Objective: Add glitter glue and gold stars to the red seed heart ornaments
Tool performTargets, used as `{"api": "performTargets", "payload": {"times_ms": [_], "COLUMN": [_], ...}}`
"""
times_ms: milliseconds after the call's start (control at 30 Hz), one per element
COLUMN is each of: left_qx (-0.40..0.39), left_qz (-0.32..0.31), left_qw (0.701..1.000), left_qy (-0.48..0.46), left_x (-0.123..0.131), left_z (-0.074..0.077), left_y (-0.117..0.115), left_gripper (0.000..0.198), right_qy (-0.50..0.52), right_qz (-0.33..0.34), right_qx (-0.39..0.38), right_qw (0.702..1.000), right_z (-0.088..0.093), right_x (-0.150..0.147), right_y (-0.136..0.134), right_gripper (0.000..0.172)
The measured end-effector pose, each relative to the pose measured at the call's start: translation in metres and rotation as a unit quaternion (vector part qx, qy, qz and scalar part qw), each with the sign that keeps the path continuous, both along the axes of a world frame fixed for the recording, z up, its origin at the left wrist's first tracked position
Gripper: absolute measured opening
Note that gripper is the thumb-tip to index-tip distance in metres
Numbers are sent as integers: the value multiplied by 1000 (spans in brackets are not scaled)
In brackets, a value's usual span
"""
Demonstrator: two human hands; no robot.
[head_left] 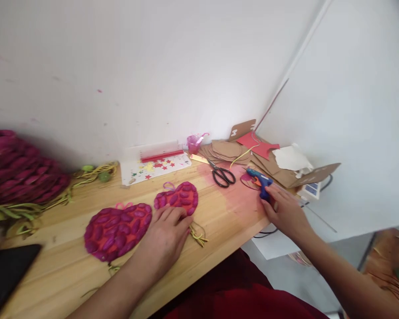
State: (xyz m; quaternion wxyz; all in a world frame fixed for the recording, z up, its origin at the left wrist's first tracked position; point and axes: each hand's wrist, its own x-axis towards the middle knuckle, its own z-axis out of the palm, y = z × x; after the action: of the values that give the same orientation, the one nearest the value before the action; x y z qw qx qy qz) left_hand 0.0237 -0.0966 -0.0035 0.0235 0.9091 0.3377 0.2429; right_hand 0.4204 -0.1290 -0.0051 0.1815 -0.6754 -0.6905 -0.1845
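My left hand [166,235] lies flat, fingers stretched, on the lower edge of a small red heart covered in magenta petals [178,197]. A larger heart of the same kind [115,230] sits just left of it on the wooden table [219,208]. Yellow-green strings [197,237] trail from under my left hand. My right hand [284,210] reaches to the table's right edge, its fingers on the handle of a blue glue gun [261,179] that rests over a small pink disc [248,180].
Black scissors [222,176] lie beside the glue gun. Behind are brown cardboard cutouts [229,150], red card [257,146], a pink cup [194,142] and a star sticker sheet [156,168]. A pile of magenta hearts [20,173] fills the left; a black object [6,270] sits front left.
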Motion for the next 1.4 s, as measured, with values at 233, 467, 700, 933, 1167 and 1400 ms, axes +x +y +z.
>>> {"api": "performTargets", "payload": {"times_ms": [233,467,700,933,1167,1400], "left_qx": [-18,-24,-20,-27,-33,-33], "left_qz": [8,-76,-101,-98,-80,-56], "left_qw": [1000,996,994,995,996,998], "left_qy": [-2,31,25,-15,-22,-16], "left_x": [4,4,2,2,2,3], "left_z": [11,14,13,10,6,5], "left_y": [-5,-6,-5,-4,-3,-2], "left_gripper": [19,18,19,16,18,22], "right_qy": [-57,34,67,141,185,188], "right_qz": [-46,155,251,281,322,322], "right_qx": [30,-29,-36,-97,-79,-99], "right_qw": [997,987,965,944,925,923], "right_z": [13,10,7,15,1,0], "right_x": [-7,-56,-100,-137,-147,-151], "right_y": [9,17,18,24,26,28], "right_gripper": [52,27,16,21,26,21]}}
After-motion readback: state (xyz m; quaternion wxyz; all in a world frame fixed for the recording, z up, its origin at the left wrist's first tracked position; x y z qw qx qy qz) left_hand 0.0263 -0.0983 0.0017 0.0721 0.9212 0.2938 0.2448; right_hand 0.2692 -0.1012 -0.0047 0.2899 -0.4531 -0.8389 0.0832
